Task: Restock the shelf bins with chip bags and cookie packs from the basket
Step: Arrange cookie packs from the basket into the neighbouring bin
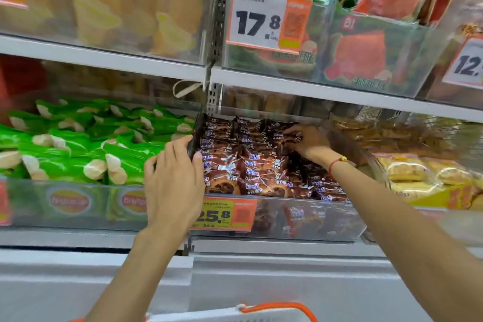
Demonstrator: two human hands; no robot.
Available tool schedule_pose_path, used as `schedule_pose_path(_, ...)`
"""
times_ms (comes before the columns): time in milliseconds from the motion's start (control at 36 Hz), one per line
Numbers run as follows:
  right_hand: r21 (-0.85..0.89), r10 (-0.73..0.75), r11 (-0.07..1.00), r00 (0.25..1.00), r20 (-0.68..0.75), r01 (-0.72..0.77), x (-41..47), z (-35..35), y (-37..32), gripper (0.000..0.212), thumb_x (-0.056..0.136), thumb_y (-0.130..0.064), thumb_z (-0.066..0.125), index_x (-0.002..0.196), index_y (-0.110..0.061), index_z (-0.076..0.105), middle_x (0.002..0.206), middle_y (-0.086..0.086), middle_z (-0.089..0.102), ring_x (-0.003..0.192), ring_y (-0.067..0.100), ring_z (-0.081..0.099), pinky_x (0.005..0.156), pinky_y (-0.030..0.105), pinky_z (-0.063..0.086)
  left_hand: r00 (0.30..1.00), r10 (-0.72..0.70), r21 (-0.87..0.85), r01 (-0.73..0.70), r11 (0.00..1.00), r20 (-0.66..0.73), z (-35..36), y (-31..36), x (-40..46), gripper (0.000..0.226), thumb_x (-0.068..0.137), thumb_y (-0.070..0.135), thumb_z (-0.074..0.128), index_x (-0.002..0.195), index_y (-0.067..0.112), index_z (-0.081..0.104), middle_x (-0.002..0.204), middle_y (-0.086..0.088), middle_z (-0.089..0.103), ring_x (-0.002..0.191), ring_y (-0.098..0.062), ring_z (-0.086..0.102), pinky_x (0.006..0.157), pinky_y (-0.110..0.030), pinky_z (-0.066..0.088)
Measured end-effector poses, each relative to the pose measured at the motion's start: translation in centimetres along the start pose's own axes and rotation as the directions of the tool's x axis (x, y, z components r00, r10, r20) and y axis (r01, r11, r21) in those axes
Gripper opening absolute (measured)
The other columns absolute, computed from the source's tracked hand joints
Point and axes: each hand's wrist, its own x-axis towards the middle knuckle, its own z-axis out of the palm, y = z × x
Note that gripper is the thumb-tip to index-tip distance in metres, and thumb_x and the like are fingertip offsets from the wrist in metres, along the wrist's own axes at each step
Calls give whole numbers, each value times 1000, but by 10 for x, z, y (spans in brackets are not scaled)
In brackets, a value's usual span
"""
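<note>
Cookie packs (pixel 251 165) in brown wrappers fill the clear bin (pixel 287 217) in the middle of the lower shelf (pixel 261 248). They lie in rows, packed close together. To the left, a bigger clear bin holds green chip bags (pixel 78 144), and the two bins sit side by side. To the right, another bin holds yellow snack packs (pixel 418 172). On the shelf above, more clear bins hold yellow bags (pixel 130 15) on the left and watermelon bags (pixel 366 42) on the right. At the very bottom, near the person, the white rim and orange handle of the basket (pixel 274 312) show. The left hand (pixel 173 178) curls its fingers and thumb over the left wall of the cookie bin and grips it. The right hand (pixel 308 144) reaches to the far right part of the same bin, and its fingertips pinch one cookie pack there. A red string bracelet (pixel 335 163) sits on the right wrist. An orange price tag (pixel 227 214) is stuck on the front of the cookie bin, and a bigger price tag (pixel 266 18) hangs on the watermelon bin.
</note>
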Motion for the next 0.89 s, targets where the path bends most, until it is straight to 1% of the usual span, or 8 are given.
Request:
schedule_pose_path(56, -168, -48, 985, 998, -36, 41, 0, -1, -1, 32, 85, -23, 70, 116, -27, 65, 131, -1, 59, 119, 23, 55, 100, 34, 43, 1000, 2, -5, -2, 1000, -1, 0, 0, 0, 38, 99, 34, 32, 128, 15, 48, 118, 0, 58, 110, -20, 54, 98, -36, 29)
schedule_pose_path(139, -248, -119, 962, 993, -12, 112, -2, 0, -4, 39, 88, -17, 67, 124, -30, 60, 130, -1, 61, 118, 23, 57, 96, 35, 46, 1000, 0, -2, 0, 1000, 8, 0, 0, -1, 38, 99, 34, 33, 129, 15, 47, 120, -1, 57, 111, -20, 53, 98, -35, 28)
schedule_pose_path(278, -236, -147, 963, 988, -44, 133, 4, -3, -4, 33, 85, -17, 70, 116, -29, 65, 124, 1, 64, 114, 22, 59, 93, 35, 47, 1000, 10, -13, -10, 1000, 20, -2, 0, -2, 38, 99, 34, 33, 129, 15, 46, 120, 0, 57, 112, -20, 52, 98, -34, 27)
schedule_pose_path(472, -253, -237, 942, 971, -35, 221, 8, 1, -10, 34, 87, -14, 68, 116, -30, 66, 132, -2, 59, 114, 24, 59, 88, 33, 47, 1000, 9, -13, -9, 1000, 19, -1, -1, -2, 35, 100, 34, 34, 127, 16, 47, 120, 1, 57, 111, -19, 53, 98, -34, 28)
schedule_pose_path(611, -192, -238, 956, 969, -59, 224, 11, 10, -4, 31, 86, -15, 69, 115, -26, 67, 125, -2, 64, 109, 21, 61, 78, 22, 39, 1000, 23, -11, -23, 1000, 3, 0, -2, -1, 33, 99, 35, 33, 119, 14, 49, 119, 1, 57, 108, -19, 54, 96, -34, 28)
schedule_pose_path(667, -179, -232, 960, 970, -76, 216, 12, 16, 0, 29, 85, -15, 70, 113, -24, 66, 119, -2, 67, 110, 19, 62, 82, 23, 43, 1000, 24, -9, -24, 1000, 3, 1, -2, -1, 33, 99, 34, 32, 119, 13, 49, 118, 0, 57, 108, -20, 54, 96, -34, 28)
schedule_pose_path(722, -179, -215, 964, 973, -78, 198, 12, 18, 1, 28, 85, -15, 70, 111, -23, 65, 117, -2, 67, 110, 19, 61, 87, 30, 47, 1000, 26, -9, -26, 1000, 6, 1, -2, -1, 34, 99, 35, 31, 119, 13, 49, 118, 0, 57, 108, -20, 53, 96, -34, 27)
schedule_pose_path(889, -248, -213, 945, 977, 32, 214, 14, 13, 2, 34, 87, -13, 66, 118, -25, 62, 126, -1, 62, 117, 21, 57, 96, 35, 45, 1000, 26, -15, -26, 1000, -2, 0, -1, -1, 33, 99, 34, 33, 119, 13, 49, 117, 0, 57, 108, -20, 54, 97, -35, 28)
